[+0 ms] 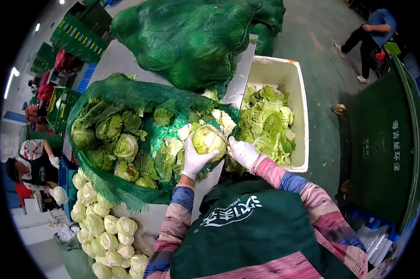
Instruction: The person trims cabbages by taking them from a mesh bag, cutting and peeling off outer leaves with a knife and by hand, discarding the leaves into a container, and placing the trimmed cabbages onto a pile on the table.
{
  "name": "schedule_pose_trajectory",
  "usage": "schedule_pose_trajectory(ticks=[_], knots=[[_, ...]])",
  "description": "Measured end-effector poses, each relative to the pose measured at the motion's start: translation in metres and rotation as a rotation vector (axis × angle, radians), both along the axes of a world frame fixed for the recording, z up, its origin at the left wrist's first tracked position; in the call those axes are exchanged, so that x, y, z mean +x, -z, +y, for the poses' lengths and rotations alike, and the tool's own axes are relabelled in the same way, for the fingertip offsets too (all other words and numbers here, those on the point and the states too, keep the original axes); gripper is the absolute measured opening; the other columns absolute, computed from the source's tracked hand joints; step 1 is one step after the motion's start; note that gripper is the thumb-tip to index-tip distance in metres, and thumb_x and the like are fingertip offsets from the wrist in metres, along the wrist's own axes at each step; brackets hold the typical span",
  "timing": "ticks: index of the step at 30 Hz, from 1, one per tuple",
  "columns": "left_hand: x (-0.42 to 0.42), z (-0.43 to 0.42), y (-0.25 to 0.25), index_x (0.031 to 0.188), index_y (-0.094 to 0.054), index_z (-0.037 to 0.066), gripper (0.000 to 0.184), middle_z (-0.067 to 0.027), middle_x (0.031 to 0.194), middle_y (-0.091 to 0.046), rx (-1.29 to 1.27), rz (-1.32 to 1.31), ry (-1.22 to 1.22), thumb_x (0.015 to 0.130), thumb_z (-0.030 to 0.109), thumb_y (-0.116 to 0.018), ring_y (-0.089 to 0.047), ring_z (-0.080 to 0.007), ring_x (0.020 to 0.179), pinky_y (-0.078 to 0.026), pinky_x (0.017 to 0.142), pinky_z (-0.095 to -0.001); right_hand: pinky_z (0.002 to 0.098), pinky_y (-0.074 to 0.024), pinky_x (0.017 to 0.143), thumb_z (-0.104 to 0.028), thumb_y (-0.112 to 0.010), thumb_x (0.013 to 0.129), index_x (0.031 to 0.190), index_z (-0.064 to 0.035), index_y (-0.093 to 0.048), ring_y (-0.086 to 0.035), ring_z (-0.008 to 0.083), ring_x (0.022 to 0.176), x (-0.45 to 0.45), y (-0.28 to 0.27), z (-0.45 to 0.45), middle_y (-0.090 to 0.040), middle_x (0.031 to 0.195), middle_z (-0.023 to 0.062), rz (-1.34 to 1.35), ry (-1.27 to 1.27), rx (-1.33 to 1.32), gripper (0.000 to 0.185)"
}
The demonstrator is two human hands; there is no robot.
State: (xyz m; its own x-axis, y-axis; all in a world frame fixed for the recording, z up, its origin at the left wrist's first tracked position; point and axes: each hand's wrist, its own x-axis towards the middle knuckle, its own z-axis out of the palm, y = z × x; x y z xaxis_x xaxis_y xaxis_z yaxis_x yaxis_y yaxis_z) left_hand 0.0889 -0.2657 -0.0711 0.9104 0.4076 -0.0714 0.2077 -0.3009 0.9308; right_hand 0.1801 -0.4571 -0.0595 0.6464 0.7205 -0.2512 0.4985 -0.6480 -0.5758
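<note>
A pale green cabbage (pixel 209 141) with ragged, browned leaf edges is cradled in my gloved left hand (pixel 197 157), thumb and fingers spread around its near left side. Against its right side, my gloved right hand (pixel 243 152) is closed; whatever it grips, if anything, is hidden. Under the cabbage lies an opened green mesh sack (pixel 140 189) with loose outer leaves (pixel 165 160) strewn over it. More untrimmed cabbages (pixel 108 128) rest on the sack's left part.
Right of the table (pixel 119 58), a white foam box (pixel 302 116) holds torn leaves. A full green mesh sack (pixel 186 42) lies at the back. Pale trimmed cabbages (pixel 108 232) are piled at lower left. A large green bin (pixel 382 149) stands right; other people (pixel 38 162) are nearby.
</note>
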Motion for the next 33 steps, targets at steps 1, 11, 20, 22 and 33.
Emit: schedule_pose_trajectory(ticks=[1, 11, 20, 22, 33], knots=[[0.001, -0.001, -0.005, 0.135, -0.032, -0.005, 0.103, -0.0206, 0.127, -0.043, 0.046, -0.015, 0.008, 0.056, 0.032, -0.088, -0.043, -0.0327, 0.121, -0.036, 0.104, -0.0405, 0.0493, -0.0509, 0.066, -0.021, -0.047, 0.090, 0.108, 0.0031, -0.048, -0.065, 0.0412, 0.076, 0.002, 0.004, 0.002, -0.065, 0.080, 0.0239, 0.008, 0.001, -0.023, 0.030], [-0.052, -0.009, -0.007, 0.143, -0.024, 0.004, 0.115, -0.0212, 0.136, -0.033, 0.099, -0.040, 0.009, 0.052, 0.032, -0.088, -0.034, -0.0362, 0.128, -0.027, 0.111, -0.0424, 0.0450, -0.0499, 0.080, -0.026, -0.045, 0.094, 0.108, 0.0040, -0.053, -0.063, 0.0395, 0.093, 0.010, 0.017, 0.015, -0.065, 0.096, 0.0252, 0.371, 0.065, -0.170, 0.034], [-0.062, -0.041, -0.029, 0.144, -0.015, -0.003, 0.104, -0.0180, 0.135, -0.038, -0.510, 0.051, -0.496, 0.068, 0.020, -0.083, -0.045, -0.0242, 0.122, -0.043, 0.100, -0.0358, 0.0433, -0.0473, 0.083, -0.036, -0.049, 0.093, 0.126, -0.0024, -0.050, -0.061, 0.0402, 0.095, -0.019, 0.014, 0.036, -0.064, 0.100, 0.0245, 0.477, 0.160, 0.263, 0.047], [-0.054, -0.028, 0.003, 0.141, -0.022, -0.003, 0.094, -0.0167, 0.129, -0.046, -0.337, 0.066, -0.600, 0.071, 0.017, -0.082, -0.052, -0.0229, 0.114, -0.048, 0.092, -0.0332, 0.0425, -0.0471, 0.085, -0.037, -0.049, 0.093, 0.127, -0.0013, -0.049, -0.061, 0.0399, 0.098, -0.015, 0.016, 0.040, -0.064, 0.102, 0.0249, 0.472, 0.101, 0.339, 0.050], [-0.029, -0.011, -0.020, 0.138, -0.023, -0.011, 0.104, -0.0204, 0.123, -0.053, -0.541, 0.254, -0.450, 0.064, 0.029, -0.086, -0.059, -0.0245, 0.105, -0.050, 0.086, -0.0325, 0.0435, -0.0499, 0.076, -0.035, -0.047, 0.095, 0.138, -0.0116, -0.043, -0.063, 0.0390, 0.083, 0.019, 0.010, 0.018, -0.065, 0.092, 0.0237, 0.070, -0.025, 0.273, 0.049]])
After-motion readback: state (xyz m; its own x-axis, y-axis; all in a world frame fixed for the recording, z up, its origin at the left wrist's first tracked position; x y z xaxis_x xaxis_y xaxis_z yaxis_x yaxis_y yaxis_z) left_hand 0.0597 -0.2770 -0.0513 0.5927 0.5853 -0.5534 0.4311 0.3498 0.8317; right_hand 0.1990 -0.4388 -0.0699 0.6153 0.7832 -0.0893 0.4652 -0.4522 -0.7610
